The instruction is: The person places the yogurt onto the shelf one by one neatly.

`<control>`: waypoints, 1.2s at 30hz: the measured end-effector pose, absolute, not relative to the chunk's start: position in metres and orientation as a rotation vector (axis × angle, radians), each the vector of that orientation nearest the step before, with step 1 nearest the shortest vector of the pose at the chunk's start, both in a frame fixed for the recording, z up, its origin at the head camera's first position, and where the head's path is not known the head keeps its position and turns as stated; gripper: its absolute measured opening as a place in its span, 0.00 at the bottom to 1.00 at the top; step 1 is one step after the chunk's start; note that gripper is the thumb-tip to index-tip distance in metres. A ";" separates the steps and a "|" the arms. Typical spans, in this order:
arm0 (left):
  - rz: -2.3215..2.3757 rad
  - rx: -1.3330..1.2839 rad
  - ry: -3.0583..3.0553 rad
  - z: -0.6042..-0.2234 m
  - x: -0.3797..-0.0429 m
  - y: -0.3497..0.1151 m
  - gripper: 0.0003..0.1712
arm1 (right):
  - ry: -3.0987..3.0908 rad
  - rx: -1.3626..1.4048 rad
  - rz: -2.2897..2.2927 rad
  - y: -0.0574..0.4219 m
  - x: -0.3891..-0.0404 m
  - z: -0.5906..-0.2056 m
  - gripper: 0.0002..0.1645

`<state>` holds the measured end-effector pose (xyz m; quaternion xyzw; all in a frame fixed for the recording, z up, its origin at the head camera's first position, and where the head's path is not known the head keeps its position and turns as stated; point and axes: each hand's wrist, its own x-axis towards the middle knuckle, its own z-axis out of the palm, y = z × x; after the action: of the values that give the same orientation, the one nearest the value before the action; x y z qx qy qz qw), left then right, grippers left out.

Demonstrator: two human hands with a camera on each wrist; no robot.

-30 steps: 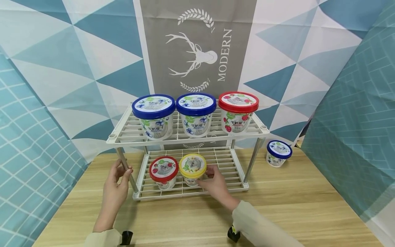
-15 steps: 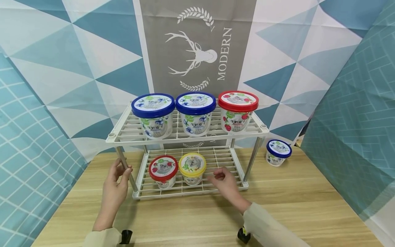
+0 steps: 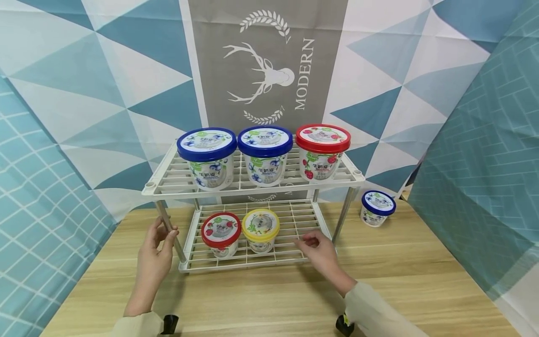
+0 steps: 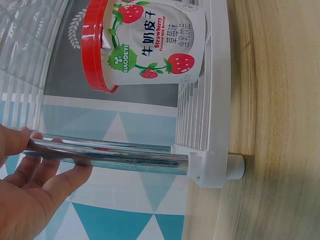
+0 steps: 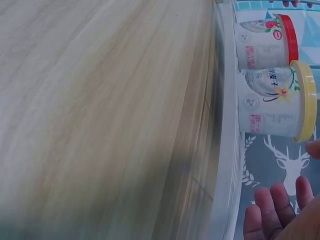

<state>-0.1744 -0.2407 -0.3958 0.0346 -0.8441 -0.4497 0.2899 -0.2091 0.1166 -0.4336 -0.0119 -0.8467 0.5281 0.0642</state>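
My left hand [image 3: 155,252] grips the front left metal post [image 4: 115,157] of a white two-tier rack [image 3: 252,191], thumb on one side and fingers on the other. On the lower shelf stand a small red-lidded strawberry tub [image 3: 221,234] and, just right of it, a yellow-lidded tub [image 3: 260,229]. Both are upright. My right hand [image 3: 322,255] is at the lower shelf's front right, apart from the yellow-lidded tub, its fingers [image 5: 282,205] relaxed and holding nothing.
Two large blue-lidded tubs [image 3: 210,175] [image 3: 266,171] and a large red-lidded tub [image 3: 322,164] stand on the upper shelf. A small blue-lidded tub [image 3: 377,208] sits on the wooden table [image 3: 236,299], right of the rack. Patterned cloth [image 3: 379,70] hangs behind.
My right hand has let go of the yellow-lidded tub and moved right, away from it. The tub stays on the lower shelf. My left hand keeps its hold on the post.
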 end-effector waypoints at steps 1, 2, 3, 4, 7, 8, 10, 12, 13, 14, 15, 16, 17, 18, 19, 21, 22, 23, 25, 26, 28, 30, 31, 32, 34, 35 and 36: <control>-1.202 0.088 -2.249 -0.396 -0.174 -0.241 0.22 | -2.552 -0.038 1.609 0.118 -0.209 -0.433 0.17; -1.202 0.084 -2.247 -0.396 -0.175 -0.241 0.22 | -2.547 -0.037 1.625 0.120 -0.208 -0.433 0.17; -1.204 0.080 -2.246 -0.396 -0.175 -0.242 0.22 | -2.543 -0.037 1.638 0.122 -0.207 -0.433 0.17; -1.205 0.076 -2.244 -0.397 -0.175 -0.242 0.22 | -2.538 -0.040 1.649 0.123 -0.207 -0.433 0.17; -1.209 0.063 -2.240 -0.398 -0.176 -0.243 0.22 | -2.521 -0.052 1.669 0.129 -0.204 -0.433 0.16; -1.209 0.063 -2.242 -0.398 -0.176 -0.243 0.22 | -2.515 -0.059 1.674 0.130 -0.203 -0.433 0.16; -1.208 0.065 -2.247 -0.398 -0.176 -0.243 0.23 | -2.508 -0.076 1.675 0.135 -0.201 -0.434 0.16; -1.209 0.073 -2.245 -0.398 -0.176 -0.242 0.23 | -2.510 -0.096 1.668 0.140 -0.198 -0.433 0.16; -1.208 0.078 -2.246 -0.397 -0.177 -0.242 0.23 | -2.511 -0.108 1.664 0.142 -0.198 -0.433 0.16; -1.207 0.083 -2.246 -0.397 -0.177 -0.242 0.23 | -2.510 -0.117 1.658 0.144 -0.197 -0.434 0.16; -1.208 0.088 -2.244 -0.397 -0.176 -0.242 0.23 | -2.513 -0.127 1.647 0.147 -0.196 -0.434 0.16; -1.208 0.092 -2.243 -0.396 -0.176 -0.242 0.23 | -2.512 -0.135 1.640 0.149 -0.196 -0.434 0.16; -1.210 0.095 -2.244 -0.396 -0.176 -0.242 0.23 | -2.512 -0.145 1.632 0.151 -0.196 -0.434 0.15; -1.210 0.096 -2.247 -0.396 -0.176 -0.242 0.23 | -2.509 -0.155 1.626 0.154 -0.196 -0.435 0.15; -1.206 0.097 -2.251 -0.396 -0.176 -0.241 0.22 | -2.504 -0.165 1.626 0.156 -0.196 -0.436 0.15; -1.205 0.093 -2.255 -0.396 -0.176 -0.241 0.22 | -2.497 -0.179 1.624 0.161 -0.195 -0.436 0.15; -1.204 0.092 -2.257 -0.396 -0.176 -0.241 0.22 | -2.497 -0.184 1.622 0.163 -0.195 -0.437 0.15; -1.202 0.090 -2.257 -0.396 -0.176 -0.241 0.22 | -2.497 -0.192 1.622 0.166 -0.195 -0.437 0.16; -1.195 0.091 -2.257 -0.396 -0.176 -0.241 0.22 | -2.499 -0.204 1.619 0.170 -0.194 -0.437 0.16; -1.197 0.086 -2.255 -0.396 -0.176 -0.242 0.22 | -2.504 -0.214 1.618 0.173 -0.194 -0.437 0.17; -1.200 0.092 -2.253 -0.397 -0.176 -0.242 0.22 | -2.510 -0.225 1.611 0.178 -0.192 -0.437 0.18; -1.203 0.095 -2.252 -0.397 -0.177 -0.242 0.22 | -2.509 -0.229 1.602 0.183 -0.191 -0.437 0.18; -1.206 0.099 -2.252 -0.397 -0.177 -0.242 0.22 | -2.512 -0.230 1.594 0.186 -0.190 -0.437 0.19; -1.212 0.099 -2.251 -0.397 -0.176 -0.242 0.22 | -2.515 -0.233 1.585 0.189 -0.189 -0.437 0.18; -1.214 0.105 -2.253 -0.397 -0.176 -0.242 0.22 | -2.523 -0.237 1.554 0.195 -0.187 -0.437 0.18; -1.214 0.101 -2.254 -0.397 -0.176 -0.242 0.22 | -2.528 -0.243 1.533 0.198 -0.187 -0.437 0.17; -1.215 0.100 -2.254 -0.397 -0.176 -0.242 0.22 | -2.537 -0.252 1.510 0.202 -0.186 -0.437 0.17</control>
<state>-0.1761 -0.2422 -0.3973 0.0376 -0.8430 -0.4545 0.2852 -0.1857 0.2017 -0.4368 -0.0847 -0.8527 0.5076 0.0893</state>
